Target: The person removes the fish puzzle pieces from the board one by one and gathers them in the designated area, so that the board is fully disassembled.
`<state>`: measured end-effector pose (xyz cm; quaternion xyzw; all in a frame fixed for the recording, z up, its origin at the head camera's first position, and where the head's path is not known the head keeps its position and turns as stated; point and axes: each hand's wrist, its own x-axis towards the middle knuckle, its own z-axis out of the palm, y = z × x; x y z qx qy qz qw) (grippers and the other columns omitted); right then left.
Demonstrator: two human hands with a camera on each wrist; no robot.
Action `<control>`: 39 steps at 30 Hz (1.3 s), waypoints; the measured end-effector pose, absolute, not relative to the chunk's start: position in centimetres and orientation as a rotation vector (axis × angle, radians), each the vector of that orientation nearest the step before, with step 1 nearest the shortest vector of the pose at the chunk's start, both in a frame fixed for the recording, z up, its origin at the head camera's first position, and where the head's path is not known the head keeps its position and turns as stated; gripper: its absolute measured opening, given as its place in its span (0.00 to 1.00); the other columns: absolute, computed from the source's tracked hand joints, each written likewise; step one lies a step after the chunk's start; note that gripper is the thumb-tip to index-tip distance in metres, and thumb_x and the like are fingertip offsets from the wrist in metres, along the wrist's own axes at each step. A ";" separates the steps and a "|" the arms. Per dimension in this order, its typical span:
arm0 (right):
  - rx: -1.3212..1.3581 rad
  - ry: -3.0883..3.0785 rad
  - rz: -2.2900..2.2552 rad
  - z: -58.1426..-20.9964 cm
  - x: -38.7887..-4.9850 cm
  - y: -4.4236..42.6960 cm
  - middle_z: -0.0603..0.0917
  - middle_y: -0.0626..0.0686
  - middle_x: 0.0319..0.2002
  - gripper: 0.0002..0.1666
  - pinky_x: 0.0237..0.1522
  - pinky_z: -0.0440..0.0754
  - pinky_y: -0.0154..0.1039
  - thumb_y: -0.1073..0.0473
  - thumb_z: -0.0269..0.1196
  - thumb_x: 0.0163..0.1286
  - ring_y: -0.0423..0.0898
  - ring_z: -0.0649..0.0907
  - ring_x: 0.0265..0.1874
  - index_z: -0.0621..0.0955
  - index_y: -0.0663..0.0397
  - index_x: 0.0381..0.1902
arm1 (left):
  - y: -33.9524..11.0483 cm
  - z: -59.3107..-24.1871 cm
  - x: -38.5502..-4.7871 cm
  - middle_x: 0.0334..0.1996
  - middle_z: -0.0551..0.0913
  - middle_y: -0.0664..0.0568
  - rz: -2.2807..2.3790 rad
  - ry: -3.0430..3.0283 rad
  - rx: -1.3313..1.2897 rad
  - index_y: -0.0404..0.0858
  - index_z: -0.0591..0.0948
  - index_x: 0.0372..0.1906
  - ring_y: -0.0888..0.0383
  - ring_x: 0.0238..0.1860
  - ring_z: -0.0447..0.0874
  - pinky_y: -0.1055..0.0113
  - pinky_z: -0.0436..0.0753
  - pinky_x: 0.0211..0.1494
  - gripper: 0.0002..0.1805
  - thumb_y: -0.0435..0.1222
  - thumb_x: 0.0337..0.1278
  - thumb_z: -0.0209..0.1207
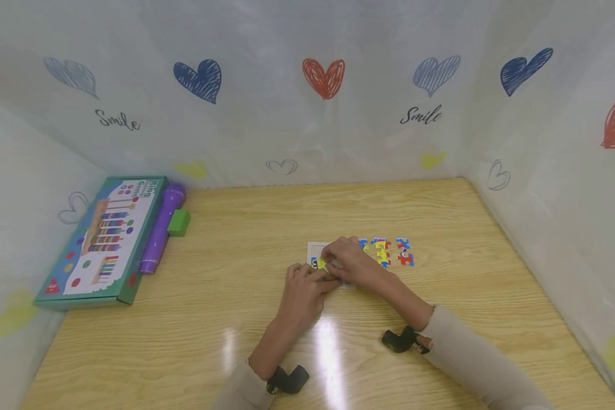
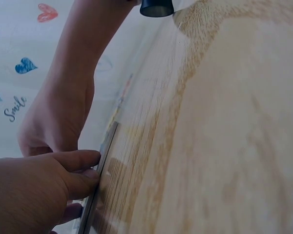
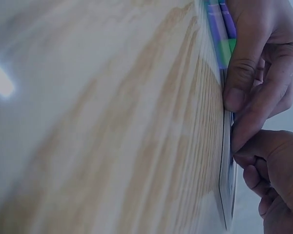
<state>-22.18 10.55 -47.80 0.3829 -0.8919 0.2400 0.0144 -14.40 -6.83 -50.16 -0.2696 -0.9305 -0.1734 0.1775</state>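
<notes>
A small square puzzle board [image 1: 311, 247] lies on the table, with yellow and dark printed pieces in it, largely covered by both hands. The left hand [image 1: 302, 293] rests at its near left side; in the right wrist view the thumb [image 3: 236, 97] touches the board's edge [image 3: 226, 195] and the forefinger reaches over the top. The right hand [image 1: 356, 265] bends over the board from the right, its fingertips down beside the left forefinger; in the right wrist view this hand [image 3: 278, 170] has several fingers curled. Whether it pinches a piece is hidden.
Loose puzzle pieces [image 1: 382, 255] lie just right of the board, with two more [image 1: 404, 254] beyond. On the table's left side are a green-edged game box [image 1: 102, 245], a purple microphone-shaped toy [image 1: 159, 233] and a green block [image 1: 179, 222]. Printed curtains [image 1: 266, 125] surround the table.
</notes>
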 end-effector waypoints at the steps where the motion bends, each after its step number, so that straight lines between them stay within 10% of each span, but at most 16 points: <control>1: 1.195 -2.771 0.747 -47.8 -22.2 10.5 0.83 0.46 0.33 0.08 0.48 0.66 0.49 0.68 0.68 0.60 0.48 0.78 0.40 0.84 0.56 0.38 | -6.8 -50.2 -14.4 0.42 0.87 0.66 -0.490 -2.632 -0.761 0.59 0.90 0.45 0.59 0.40 0.76 0.54 0.70 0.55 0.23 0.28 0.51 0.66; 39: 1.189 -2.616 0.905 -48.7 -22.3 10.8 0.83 0.49 0.36 0.09 0.51 0.70 0.48 0.69 0.66 0.59 0.47 0.78 0.41 0.82 0.57 0.39 | -6.9 -49.9 -14.3 0.42 0.88 0.64 -0.524 -2.638 -0.762 0.58 0.91 0.45 0.58 0.41 0.77 0.53 0.70 0.54 0.24 0.26 0.48 0.66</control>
